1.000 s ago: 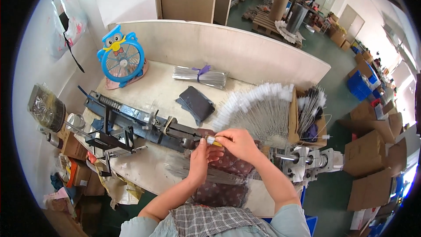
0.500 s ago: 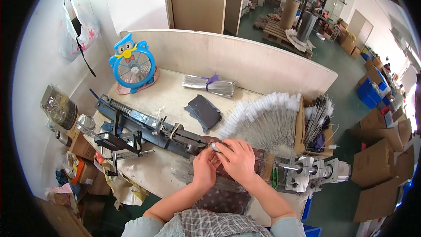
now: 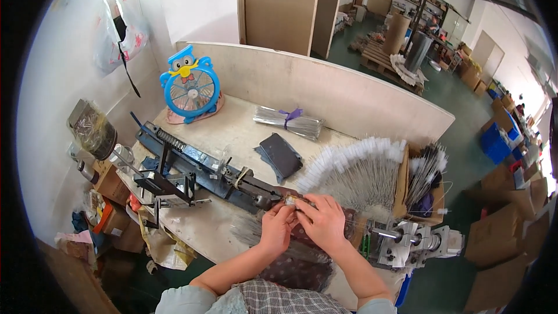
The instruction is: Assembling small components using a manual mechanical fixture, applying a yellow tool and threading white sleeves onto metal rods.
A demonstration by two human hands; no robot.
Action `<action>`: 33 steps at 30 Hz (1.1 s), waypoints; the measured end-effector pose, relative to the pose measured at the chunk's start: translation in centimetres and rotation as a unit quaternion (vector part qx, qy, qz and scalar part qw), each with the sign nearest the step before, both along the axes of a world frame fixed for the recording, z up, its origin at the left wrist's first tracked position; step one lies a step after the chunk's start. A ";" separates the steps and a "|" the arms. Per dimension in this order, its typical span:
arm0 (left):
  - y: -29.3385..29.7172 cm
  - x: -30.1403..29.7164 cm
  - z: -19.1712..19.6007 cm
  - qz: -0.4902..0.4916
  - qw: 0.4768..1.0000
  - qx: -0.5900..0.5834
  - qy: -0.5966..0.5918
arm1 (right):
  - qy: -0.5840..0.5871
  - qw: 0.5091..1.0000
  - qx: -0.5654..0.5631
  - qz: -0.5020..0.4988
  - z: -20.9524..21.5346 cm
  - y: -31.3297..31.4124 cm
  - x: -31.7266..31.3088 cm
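Note:
Both hands meet at the right end of a long dark metal bench fixture [image 3: 229, 181]. My right hand [image 3: 323, 224] pinches a small white piece [image 3: 290, 200] with yellowish edges, right against the fixture's tip. Close beside it, my left hand [image 3: 275, 228] has thumb and fingers pressed together; what they hold is hidden. Under and left of the hands lies a bundle of thin wires [image 3: 247, 229]. A fanned pile of thin wire brushes with white tufted ends [image 3: 360, 168] spreads to the right of the hands.
A silver clamp-like machine [image 3: 415, 241] stands at the right table edge, by a carton of brushes [image 3: 401, 189]. Behind are a dark flat pad [image 3: 282, 156], a wire bundle tied in purple [image 3: 288, 122] and a blue fan [image 3: 192, 90]. A low partition [image 3: 325, 78] borders the table.
The view has shifted, so the scene sits further right and slightly lower. Both hands stay at the fixture's tip; the fingers have shifted slightly, and more of the small white piece shows.

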State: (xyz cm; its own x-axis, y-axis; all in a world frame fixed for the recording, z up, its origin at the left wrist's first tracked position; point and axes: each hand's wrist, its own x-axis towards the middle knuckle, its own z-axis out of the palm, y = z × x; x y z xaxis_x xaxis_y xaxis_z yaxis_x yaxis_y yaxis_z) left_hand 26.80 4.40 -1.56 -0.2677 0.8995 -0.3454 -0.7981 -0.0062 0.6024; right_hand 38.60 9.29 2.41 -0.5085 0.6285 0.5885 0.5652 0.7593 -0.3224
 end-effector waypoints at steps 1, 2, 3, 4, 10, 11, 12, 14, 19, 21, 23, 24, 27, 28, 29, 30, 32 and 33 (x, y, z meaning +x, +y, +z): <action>-0.1 0.2 0.1 -0.001 1.000 -0.001 -0.009 | 0.002 1.000 -0.005 0.000 -0.2 0.0 0.2; -0.1 0.3 0.1 -0.001 1.000 -0.003 -0.019 | 0.004 1.000 -0.009 -0.001 -0.3 0.0 0.2; 0.0 0.2 0.0 0.003 1.000 -0.002 -0.024 | 0.000 1.000 -0.008 0.004 -0.2 0.2 0.1; 0.0 0.0 0.0 -0.001 0.999 0.000 -0.033 | 0.000 1.000 -0.010 0.003 0.0 0.2 0.0; -0.2 0.1 0.2 0.004 0.999 -0.009 -0.045 | 0.031 1.000 -0.004 0.001 -0.4 0.1 -0.8; -0.2 0.1 0.4 0.008 0.999 -0.020 -0.047 | 0.034 0.999 0.002 -0.008 -0.7 0.1 -0.9; -0.2 0.1 0.5 0.006 0.999 -0.019 -0.048 | 0.033 0.999 0.003 -0.009 -0.6 0.1 -0.8; -0.1 0.1 0.7 0.004 0.999 -0.005 -0.040 | 0.051 0.999 0.015 -0.011 -0.5 0.2 -0.7; -0.1 0.2 0.0 -0.005 0.999 0.022 -0.025 | 0.027 1.000 0.008 0.001 -0.3 0.3 -0.2; -0.2 0.2 0.3 -0.001 1.000 0.019 -0.021 | 0.018 1.000 0.007 0.004 -0.3 0.3 -0.1; -0.1 0.2 0.4 -0.003 1.000 0.008 -0.023 | 0.020 1.000 0.009 0.010 -0.1 0.4 0.0; -0.1 0.2 0.3 -0.002 1.000 0.008 -0.023 | 0.020 1.000 0.009 0.011 -0.2 0.4 0.0; -0.1 0.3 0.3 0.001 1.000 0.012 -0.029 | 0.037 0.999 0.006 0.014 -0.2 0.5 0.2; -0.2 0.3 0.5 0.001 1.000 0.007 -0.023 | 0.040 0.999 0.007 0.015 -0.3 0.5 0.2; -0.2 0.3 0.5 0.001 1.000 0.002 -0.018 | 0.042 0.999 0.009 0.017 -0.3 0.5 0.2; -0.2 0.2 0.4 0.001 1.000 0.000 -0.019 | 0.040 0.999 0.007 0.017 -0.3 0.5 0.1; -0.3 0.1 -0.1 0.004 0.999 0.003 -0.048 | 0.022 1.000 -0.002 0.015 -0.1 0.4 -0.1; -0.4 0.1 -0.1 0.005 0.999 0.000 -0.050 | 0.019 1.000 -0.004 0.016 0.0 0.3 -0.1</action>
State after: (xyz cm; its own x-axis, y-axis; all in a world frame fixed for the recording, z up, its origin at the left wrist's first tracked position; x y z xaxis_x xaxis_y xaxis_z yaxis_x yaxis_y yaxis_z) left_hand 26.91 3.96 -1.67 -0.2410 0.8972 -0.3702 -0.8544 -0.0152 0.5194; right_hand 38.50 9.55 2.38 -0.5062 0.6171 0.6025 0.5272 0.7743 -0.3501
